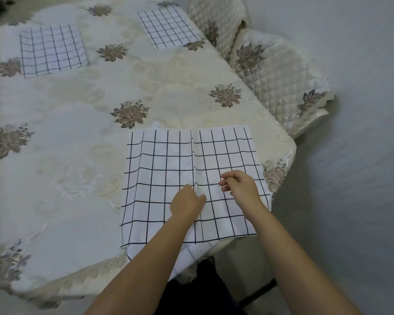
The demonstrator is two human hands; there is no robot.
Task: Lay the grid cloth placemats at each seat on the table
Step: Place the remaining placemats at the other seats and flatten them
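On near placemat (159, 169), left hand (187, 202) fisted, right hand (241, 185) pinching loosely

Three grid placemats on the desk (82, 123): far-left placemat (51, 50), far-right placemat (168, 27), near placemat (159, 169) overhanging the front edge. Left hand (187, 203) fisted at its centre crease; right hand (240, 184) just beside, fingers curled. Quilted chair (278, 76) at right.
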